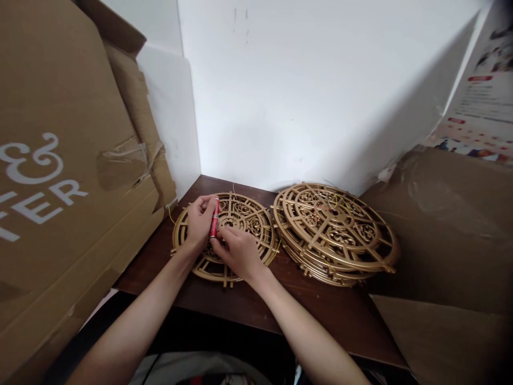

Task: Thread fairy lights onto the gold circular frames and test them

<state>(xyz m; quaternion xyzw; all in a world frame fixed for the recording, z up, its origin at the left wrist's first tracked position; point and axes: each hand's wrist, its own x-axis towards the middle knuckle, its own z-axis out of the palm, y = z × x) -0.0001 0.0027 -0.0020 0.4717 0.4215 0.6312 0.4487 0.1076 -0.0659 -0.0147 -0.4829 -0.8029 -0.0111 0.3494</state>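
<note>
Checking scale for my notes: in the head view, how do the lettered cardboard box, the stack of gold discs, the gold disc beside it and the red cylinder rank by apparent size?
Largest to smallest:
1. Lettered cardboard box, cut off by the frame
2. Stack of gold discs
3. Gold disc beside it, partly covered
4. Red cylinder

Via cam I've a gold openwork disc (262, 227) on dark-brown wooden worktop (304, 302), L side; red tube (215, 218) above, btwn left hand (199, 220) & right hand (241, 254). Stack of gold openwork discs (339, 218) just R. White wall (280, 91) behind both. Brown cardboard box (56, 101) L, brown cardboard carton (452, 230) R.
</note>
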